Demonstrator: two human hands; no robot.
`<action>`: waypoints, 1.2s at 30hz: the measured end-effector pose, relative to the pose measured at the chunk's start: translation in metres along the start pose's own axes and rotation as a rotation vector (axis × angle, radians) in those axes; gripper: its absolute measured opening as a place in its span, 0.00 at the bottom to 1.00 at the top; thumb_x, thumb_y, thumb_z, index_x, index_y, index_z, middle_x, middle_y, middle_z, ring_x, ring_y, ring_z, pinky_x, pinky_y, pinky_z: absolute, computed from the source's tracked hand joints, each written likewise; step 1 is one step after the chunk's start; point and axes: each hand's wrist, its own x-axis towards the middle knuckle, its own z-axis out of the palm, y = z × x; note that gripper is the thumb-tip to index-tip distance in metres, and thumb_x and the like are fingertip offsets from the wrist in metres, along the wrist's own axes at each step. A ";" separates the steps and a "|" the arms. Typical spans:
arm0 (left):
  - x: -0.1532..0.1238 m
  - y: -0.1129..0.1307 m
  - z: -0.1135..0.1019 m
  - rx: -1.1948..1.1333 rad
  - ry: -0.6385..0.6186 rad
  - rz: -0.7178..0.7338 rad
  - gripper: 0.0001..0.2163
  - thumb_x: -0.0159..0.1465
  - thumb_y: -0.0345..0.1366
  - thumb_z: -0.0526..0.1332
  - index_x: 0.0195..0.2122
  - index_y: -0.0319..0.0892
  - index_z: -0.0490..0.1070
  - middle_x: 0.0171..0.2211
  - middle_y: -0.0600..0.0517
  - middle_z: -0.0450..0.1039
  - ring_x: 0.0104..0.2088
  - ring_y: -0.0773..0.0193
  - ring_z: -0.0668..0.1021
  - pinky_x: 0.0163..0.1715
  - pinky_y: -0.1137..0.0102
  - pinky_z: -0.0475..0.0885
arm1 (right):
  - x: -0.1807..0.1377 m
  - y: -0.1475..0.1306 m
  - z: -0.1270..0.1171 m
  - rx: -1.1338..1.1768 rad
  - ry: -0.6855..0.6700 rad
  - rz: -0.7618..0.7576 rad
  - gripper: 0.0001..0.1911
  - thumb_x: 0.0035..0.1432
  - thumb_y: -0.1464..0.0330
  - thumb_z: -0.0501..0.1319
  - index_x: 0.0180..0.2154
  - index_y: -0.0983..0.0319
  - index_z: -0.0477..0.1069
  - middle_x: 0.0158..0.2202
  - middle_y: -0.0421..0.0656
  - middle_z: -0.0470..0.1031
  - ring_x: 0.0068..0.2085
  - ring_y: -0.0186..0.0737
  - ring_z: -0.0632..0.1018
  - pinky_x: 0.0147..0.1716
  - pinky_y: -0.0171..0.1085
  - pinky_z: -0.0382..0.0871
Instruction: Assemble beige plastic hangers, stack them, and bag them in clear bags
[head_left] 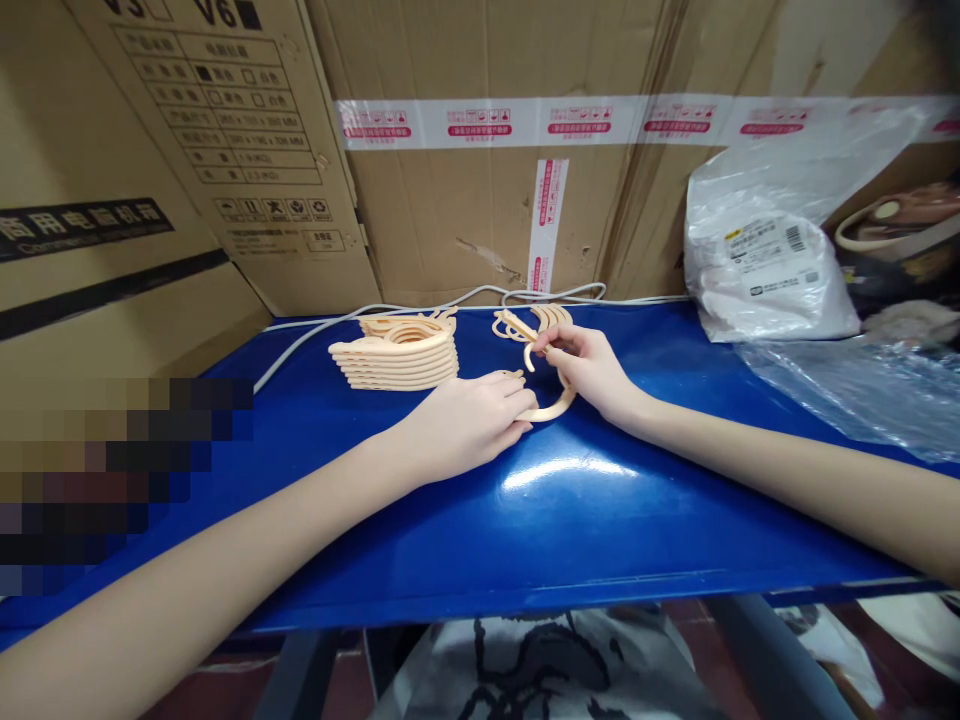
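Observation:
Over the middle of the blue table, my left hand (476, 415) is closed on a cream, curved plastic piece (553, 410). The fingers hide much of its near left side. My right hand (589, 365) pinches a thin cream part (519, 324) at the far side of that piece; I cannot tell whether the two are joined. To the left of my hands rests a neat stack of cream curved plastic pieces (397, 370). Several more cream curved parts (553, 316) lie just behind my right hand.
Large cardboard boxes (465, 220) stand along the back and left of the blue table (637, 520). A white cable (300, 335) runs along the back edge. At the right are a white plastic bag (772, 270) and clear plastic wrapping (862, 400). The left edge is pixelated.

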 end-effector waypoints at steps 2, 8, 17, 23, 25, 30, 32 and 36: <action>0.000 0.000 -0.001 -0.007 -0.007 -0.002 0.11 0.71 0.36 0.51 0.44 0.41 0.72 0.44 0.49 0.75 0.47 0.59 0.75 0.39 0.69 0.70 | 0.001 0.002 -0.001 -0.004 -0.002 0.008 0.06 0.48 0.70 0.56 0.29 0.62 0.71 0.30 0.42 0.76 0.33 0.38 0.75 0.39 0.39 0.68; 0.001 0.002 -0.003 0.007 0.018 -0.017 0.12 0.71 0.37 0.51 0.45 0.41 0.72 0.44 0.49 0.73 0.46 0.60 0.73 0.39 0.69 0.69 | 0.003 0.010 -0.001 -0.077 -0.028 0.018 0.09 0.48 0.74 0.54 0.29 0.62 0.72 0.31 0.41 0.76 0.34 0.38 0.75 0.40 0.39 0.68; 0.001 -0.003 0.001 0.007 -0.027 -0.049 0.13 0.69 0.31 0.50 0.48 0.38 0.71 0.44 0.46 0.71 0.45 0.57 0.70 0.41 0.65 0.69 | 0.001 0.012 0.001 -0.264 -0.075 -0.002 0.13 0.49 0.79 0.54 0.31 0.62 0.75 0.31 0.41 0.79 0.34 0.38 0.76 0.39 0.38 0.67; 0.001 -0.002 0.004 -0.066 0.028 -0.022 0.12 0.71 0.32 0.51 0.50 0.40 0.71 0.45 0.49 0.73 0.46 0.59 0.71 0.44 0.66 0.69 | 0.000 0.008 0.000 -0.366 -0.070 -0.025 0.12 0.50 0.78 0.54 0.32 0.61 0.74 0.34 0.42 0.79 0.37 0.40 0.76 0.41 0.40 0.66; 0.002 -0.002 0.004 -0.068 0.039 -0.023 0.12 0.71 0.34 0.51 0.49 0.40 0.71 0.45 0.49 0.73 0.46 0.58 0.71 0.44 0.66 0.69 | -0.002 0.003 0.000 -0.399 -0.057 -0.044 0.10 0.51 0.77 0.55 0.32 0.61 0.73 0.35 0.42 0.79 0.40 0.43 0.75 0.44 0.42 0.64; 0.004 -0.009 0.004 0.050 0.073 -0.124 0.14 0.72 0.33 0.48 0.47 0.37 0.73 0.42 0.46 0.73 0.43 0.56 0.72 0.44 0.63 0.69 | -0.014 -0.015 0.003 -0.642 -0.071 -0.305 0.10 0.55 0.76 0.54 0.35 0.61 0.72 0.39 0.45 0.76 0.44 0.46 0.73 0.43 0.43 0.59; 0.004 -0.014 0.004 0.121 0.077 -0.166 0.13 0.71 0.32 0.49 0.45 0.36 0.73 0.42 0.45 0.74 0.43 0.55 0.72 0.44 0.62 0.69 | -0.020 -0.023 0.005 -0.778 -0.125 -0.477 0.11 0.57 0.76 0.52 0.35 0.62 0.72 0.38 0.46 0.76 0.42 0.44 0.73 0.42 0.42 0.59; 0.004 -0.022 0.007 0.189 0.038 -0.194 0.12 0.70 0.33 0.52 0.42 0.36 0.75 0.40 0.45 0.76 0.42 0.53 0.74 0.44 0.61 0.68 | -0.032 -0.036 0.010 -1.072 -0.192 -0.754 0.15 0.64 0.67 0.53 0.31 0.65 0.75 0.33 0.48 0.77 0.38 0.45 0.72 0.44 0.44 0.58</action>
